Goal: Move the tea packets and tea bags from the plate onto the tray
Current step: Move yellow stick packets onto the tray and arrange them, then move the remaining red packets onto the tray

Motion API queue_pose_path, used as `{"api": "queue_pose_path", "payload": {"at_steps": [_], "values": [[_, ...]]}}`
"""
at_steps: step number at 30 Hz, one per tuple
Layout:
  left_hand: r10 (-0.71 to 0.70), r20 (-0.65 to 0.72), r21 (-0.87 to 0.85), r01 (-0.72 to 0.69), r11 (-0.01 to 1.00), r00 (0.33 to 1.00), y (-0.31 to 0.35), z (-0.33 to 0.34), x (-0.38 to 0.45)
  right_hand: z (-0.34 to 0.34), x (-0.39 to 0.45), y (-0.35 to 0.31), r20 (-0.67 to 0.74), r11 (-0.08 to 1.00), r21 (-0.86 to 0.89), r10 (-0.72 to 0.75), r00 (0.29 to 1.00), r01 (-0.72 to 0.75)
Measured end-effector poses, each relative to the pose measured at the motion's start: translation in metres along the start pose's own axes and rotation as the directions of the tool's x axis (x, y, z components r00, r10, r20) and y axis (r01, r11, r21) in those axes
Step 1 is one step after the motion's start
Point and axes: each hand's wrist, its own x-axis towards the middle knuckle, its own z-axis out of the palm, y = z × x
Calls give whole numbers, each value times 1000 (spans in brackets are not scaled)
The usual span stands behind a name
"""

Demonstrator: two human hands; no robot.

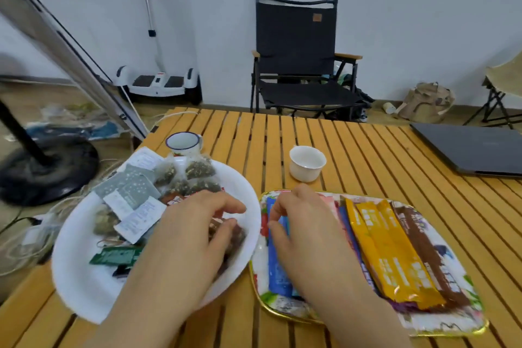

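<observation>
A white plate (84, 285) on the left of the slatted table holds mesh tea bags (197, 168), grey and white sachets (132, 192) and a green packet (115, 256). My left hand (192, 234) reaches into the plate's right side, fingers curled around a reddish-brown packet (234, 234). To the right lies a floral tray with a gold rim (452, 328), lined with blue (278, 268), yellow (395, 251) and brown stick packets (423, 243). My right hand (305, 232) rests over the tray's left part, fingertips pinching the top of the blue stick packet.
A white enamel mug (183, 144) stands behind the plate. A small white cup (307, 162) sits behind the tray. A closed laptop (474, 150) lies at the right edge. A black folding chair (299, 59) stands beyond the table.
</observation>
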Motion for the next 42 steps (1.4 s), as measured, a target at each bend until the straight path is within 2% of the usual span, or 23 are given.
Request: {"api": "queue_pose_path", "payload": {"at_steps": [2,5,8,11,14,18,22,25,28,31,37,42], "values": [[-113,-61,40,115,993,992,-21,-8,-1,21,4,-14,32,995,6,-100,994,100],[-234,-61,126,240,963,970,-47,-10,-3,48,9,-27,110,974,-58,-210,972,217],[-266,-23,170,266,949,964,-62,-5,-3,60,10,-34,224,954,-133,-234,946,268],[-226,-29,141,228,964,974,-70,-2,4,61,9,-38,205,964,-120,-210,956,238],[-207,-113,141,221,965,972,-81,-3,15,60,10,-38,131,988,-31,-143,981,148],[-215,-177,116,237,965,960,-88,4,22,57,14,-28,18,992,118,37,999,-39],[-249,-204,17,258,966,947,-81,17,22,40,17,-17,-101,942,281,219,971,-183],[-218,-157,126,238,963,963,-83,24,24,27,19,-7,-166,871,432,333,928,-235],[-229,-11,298,222,928,973,-81,30,24,19,18,0,-178,799,548,399,899,-246],[-255,58,342,221,913,965,-77,30,24,18,15,3,-182,759,601,436,881,-251],[-266,28,308,245,919,964,-73,27,26,18,16,7,-134,642,713,517,845,-280],[-249,-2,357,233,904,968,-65,24,25,12,17,8,-46,524,789,573,819,-322]]}}
